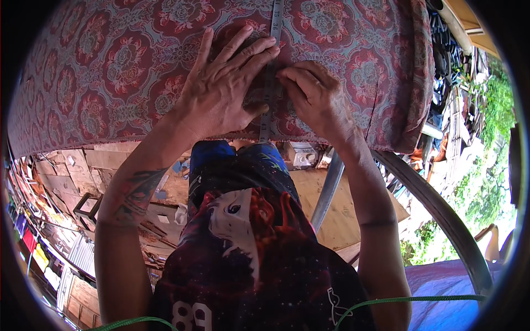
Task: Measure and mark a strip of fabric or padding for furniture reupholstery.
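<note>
A red and grey-green floral fabric [127,66] lies spread before me, its near edge hanging just above my lap. Down its middle runs a narrow tape measure [275,25], reaching past the near edge. My left hand [223,85] rests flat on the cloth with fingers spread, their tips touching the tape's left side. Just right of the tape, my right hand [317,94] is closed in a pinch against the fabric. Whatever those fingertips hold, if anything, is too small or hidden to make out.
A curved metal tube [441,209] passes beside my right arm, and a straight metal leg [327,190] stands under the fabric. Plywood [326,218] lies below. Boards and scraps [66,182] clutter the left. A blue tarp [441,300] and green cord [408,299] are at lower right.
</note>
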Available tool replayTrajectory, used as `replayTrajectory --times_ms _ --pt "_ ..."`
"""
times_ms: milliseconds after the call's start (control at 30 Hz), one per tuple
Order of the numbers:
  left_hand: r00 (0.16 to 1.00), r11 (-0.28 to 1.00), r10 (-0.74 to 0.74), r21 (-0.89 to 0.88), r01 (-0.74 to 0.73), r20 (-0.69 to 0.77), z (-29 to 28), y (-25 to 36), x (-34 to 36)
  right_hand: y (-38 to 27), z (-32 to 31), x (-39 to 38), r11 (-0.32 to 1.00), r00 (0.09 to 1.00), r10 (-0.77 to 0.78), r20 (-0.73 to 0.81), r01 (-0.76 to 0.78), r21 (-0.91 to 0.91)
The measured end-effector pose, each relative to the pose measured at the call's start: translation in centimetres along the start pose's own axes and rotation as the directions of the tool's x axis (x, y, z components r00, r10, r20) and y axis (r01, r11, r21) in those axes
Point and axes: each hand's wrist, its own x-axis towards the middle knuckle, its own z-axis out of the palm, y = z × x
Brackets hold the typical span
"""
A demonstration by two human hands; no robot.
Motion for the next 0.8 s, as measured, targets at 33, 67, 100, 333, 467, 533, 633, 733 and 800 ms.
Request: replayTrajectory --times_ms 33,67,100,333,467,533,633,733,800 --pt "1.0 0.999 -0.001 0.034 0.001 0.011 0.0 0.0 0.0 0.0 0.1 0.0 1.0 1.0 0.0 0.002 0.0 0.001" --pt "1.0 1.0 0.001 -0.006 -0.001 -0.005 0.0 0.0 0.0 0.0 0.1 0.0 1.0 1.0 -0.002 0.002 0.002 0.002" --pt "1.0 1.0 0.002 -0.006 -0.002 -0.01 0.0 0.0 0.0 0.0 0.2 0.1 1.0 1.0 -0.004 0.004 0.004 0.004" --pt "1.0 0.998 0.0 0.055 -0.001 0.012 0.0 0.0 -0.1 -0.3 -0.1 0.3 0.992 0.996 -0.089 -0.004 0.088 -0.085" --pt "1.0 0.998 0.011 0.064 -0.011 0.004 0.1 -0.1 -0.2 -0.9 -2.0 0.3 0.974 0.988 -0.006 0.155 0.041 -0.224" --pt "0.999 0.994 0.037 0.105 -0.035 -0.016 0.2 -0.2 -0.3 -1.2 -3.8 -0.1 0.947 0.964 0.074 0.254 0.011 -0.32" --pt "0.999 0.99 0.031 0.14 -0.033 0.022 0.3 -0.4 -0.2 -1.6 -6.7 -1.2 0.958 0.966 0.215 0.145 -0.18 -0.226" --pt "0.999 0.99 0.04 0.132 -0.041 0.008 0.2 -0.4 -0.2 -1.5 -6.7 -1.5 0.952 0.944 0.304 0.125 -0.296 -0.08" --pt "0.999 0.992 0.033 0.121 -0.034 0.006 0.2 -0.2 -0.1 -1.3 -5.9 -1.4 0.956 0.953 0.293 0.079 -0.293 -0.011"
